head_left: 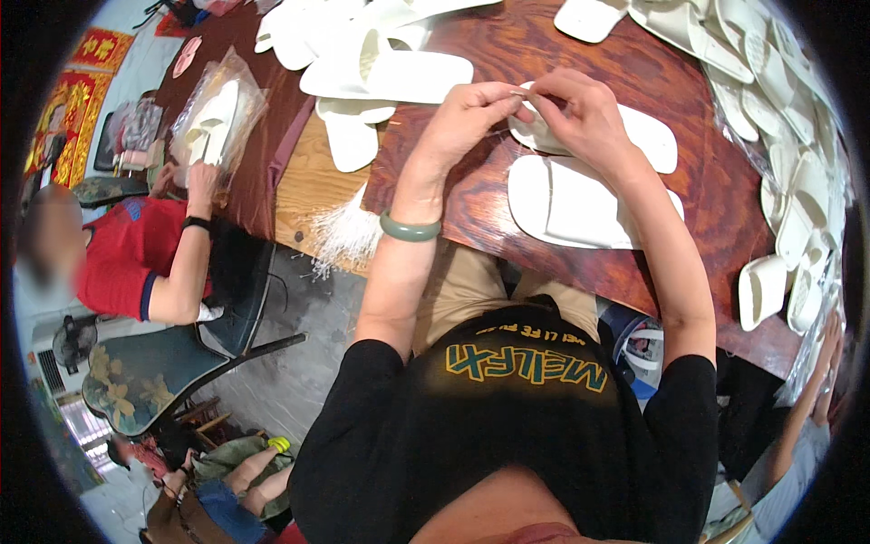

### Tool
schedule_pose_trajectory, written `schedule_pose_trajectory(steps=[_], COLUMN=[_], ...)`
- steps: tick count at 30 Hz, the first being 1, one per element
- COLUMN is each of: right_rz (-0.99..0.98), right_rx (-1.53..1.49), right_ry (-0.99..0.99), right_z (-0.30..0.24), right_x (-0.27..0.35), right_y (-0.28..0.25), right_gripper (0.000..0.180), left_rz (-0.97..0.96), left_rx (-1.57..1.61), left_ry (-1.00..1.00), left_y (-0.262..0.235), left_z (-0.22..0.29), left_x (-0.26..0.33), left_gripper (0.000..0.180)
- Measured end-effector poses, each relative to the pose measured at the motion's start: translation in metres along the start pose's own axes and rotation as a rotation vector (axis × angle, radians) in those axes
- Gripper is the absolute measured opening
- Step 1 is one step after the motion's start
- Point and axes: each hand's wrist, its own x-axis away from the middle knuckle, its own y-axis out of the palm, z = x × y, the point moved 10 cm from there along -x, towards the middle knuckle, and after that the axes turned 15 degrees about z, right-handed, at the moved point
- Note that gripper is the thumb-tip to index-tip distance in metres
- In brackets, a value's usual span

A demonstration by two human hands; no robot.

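Left hand [471,109] and right hand [580,113] fingertips pinched together, white slipper [648,136] just beneath, second slipper [580,204] nearer

Bare dark wood tabletop [471,204] lay open only left of centre, between the left hand [467,113] and the tassel bundle [349,234] at the table edge. White slippers [580,201] blocked centre frame under the right hand [584,113], more piled top centre [381,63] and down the right rim [788,181]. A co-worker's hand on a bagged slipper pair [213,122] closed off the upper left.
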Motion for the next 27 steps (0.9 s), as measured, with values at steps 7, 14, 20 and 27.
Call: schedule_pose_trajectory(steps=[7, 14, 20, 27], right_rz=[-0.033, -0.04, 0.024, -0.02], right_rx=[-0.061, 0.087, -0.015, -0.012], right_ry=[-0.08, -0.117, 0.141, 0.259], right_z=[-0.009, -0.009, 0.023, 0.059], right_x=[-0.001, 0.0, 0.0, -0.001], right_y=[0.0, 0.003, -0.003, -0.045], right_gripper=[0.009, 0.009, 0.012, 0.021], left_rz=[0.027, 0.021, 0.231, 0.64], left_rx=[0.006, 0.047, 0.236, 0.607], left_ry=[-0.023, -0.038, 0.129, 0.239], left_y=[-0.001, -0.001, -0.03, -0.088], left_z=[-0.002, 0.0, 0.016, 0.018], left_x=[0.0, 0.003, -0.006, -0.002], left_gripper=[0.023, 0.024, 0.023, 0.025])
